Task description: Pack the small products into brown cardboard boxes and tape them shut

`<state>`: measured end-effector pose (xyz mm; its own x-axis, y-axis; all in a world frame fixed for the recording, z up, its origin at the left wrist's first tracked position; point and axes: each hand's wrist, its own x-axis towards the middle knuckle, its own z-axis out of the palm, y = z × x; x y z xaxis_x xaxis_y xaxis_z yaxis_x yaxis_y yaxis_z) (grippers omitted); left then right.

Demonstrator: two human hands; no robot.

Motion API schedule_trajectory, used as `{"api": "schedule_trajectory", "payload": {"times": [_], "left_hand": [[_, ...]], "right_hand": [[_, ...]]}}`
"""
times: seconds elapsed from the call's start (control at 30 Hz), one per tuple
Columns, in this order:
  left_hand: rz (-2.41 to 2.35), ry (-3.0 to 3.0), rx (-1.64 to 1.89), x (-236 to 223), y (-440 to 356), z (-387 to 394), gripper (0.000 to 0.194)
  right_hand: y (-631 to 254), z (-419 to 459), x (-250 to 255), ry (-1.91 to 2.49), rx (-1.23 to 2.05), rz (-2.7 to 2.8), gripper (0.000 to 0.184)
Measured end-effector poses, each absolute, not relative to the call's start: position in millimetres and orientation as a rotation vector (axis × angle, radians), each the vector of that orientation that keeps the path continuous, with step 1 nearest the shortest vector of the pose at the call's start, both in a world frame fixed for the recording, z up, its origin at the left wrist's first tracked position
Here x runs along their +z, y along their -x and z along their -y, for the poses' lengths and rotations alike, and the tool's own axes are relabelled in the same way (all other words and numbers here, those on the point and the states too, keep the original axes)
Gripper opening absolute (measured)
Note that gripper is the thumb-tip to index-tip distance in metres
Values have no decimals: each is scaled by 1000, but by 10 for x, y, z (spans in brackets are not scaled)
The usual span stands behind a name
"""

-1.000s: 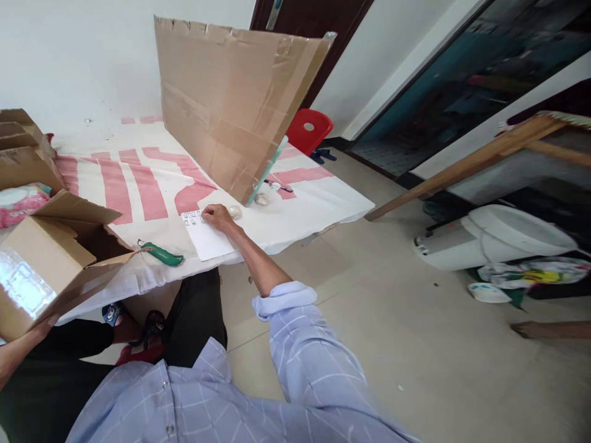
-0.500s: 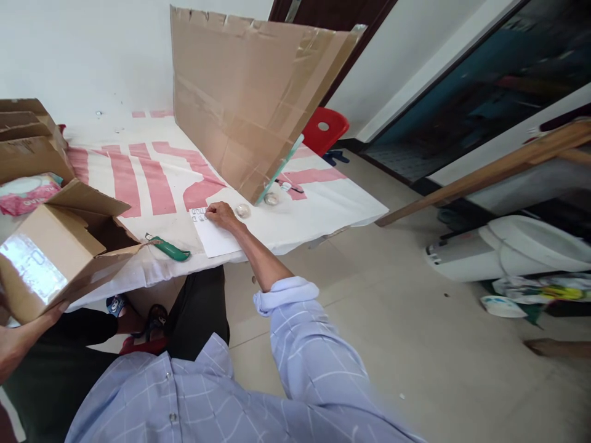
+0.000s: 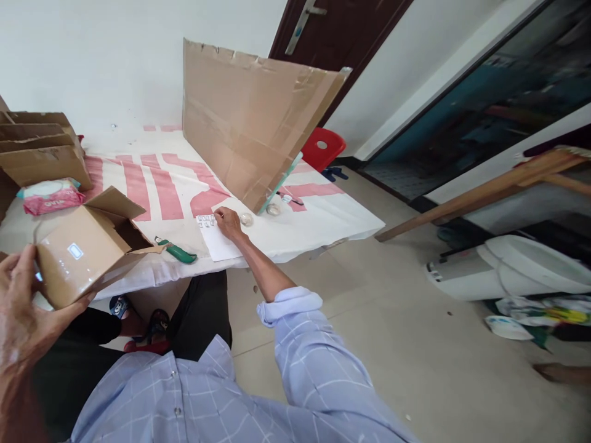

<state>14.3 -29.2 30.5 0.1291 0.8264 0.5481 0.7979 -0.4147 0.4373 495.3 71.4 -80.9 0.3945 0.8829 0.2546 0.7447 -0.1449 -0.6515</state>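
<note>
My left hand (image 3: 23, 307) grips a small open cardboard box (image 3: 80, 249) with shiny tape on its side, held up at the table's near edge. My right hand (image 3: 227, 221) reaches out over the table, fingertips pinched on the top edge of a white sheet (image 3: 220, 243) that carries small dark-printed stickers (image 3: 205, 220). A green-handled cutter (image 3: 178, 251) lies on the table between the box and the sheet. A small roll of clear tape (image 3: 246, 218) sits just right of my right hand.
A large cardboard panel (image 3: 244, 117) stands on the white-and-pink covered table (image 3: 152, 184). Stacked cardboard boxes (image 3: 41, 147) and a pink packet (image 3: 53, 195) are at the left. A red stool (image 3: 322, 147), a white bin (image 3: 508, 264) and a wooden beam (image 3: 484, 178) occupy the floor on the right.
My left hand has come into view, lifting the small box up and turning it. My right hand stays pinched at the sticker sheet's top edge. The view has tilted slightly.
</note>
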Motion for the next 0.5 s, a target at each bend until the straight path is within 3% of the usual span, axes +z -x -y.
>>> {"api": "schedule_trajectory", "payload": {"times": [0.13, 0.33, 0.5], "left_hand": [[-1616, -2402, 1192, 231, -192, 353, 116], [-1498, -2436, 1203, 228, -327, 495, 118], [-1495, -2420, 1162, 236, -375, 603, 116]], "right_hand": [[-4575, -628, -383, 1720, 160, 1401, 28], [-3474, -31, 521, 866, -76, 1747, 20], [-2872, 254, 810, 757, -220, 2126, 27]]}}
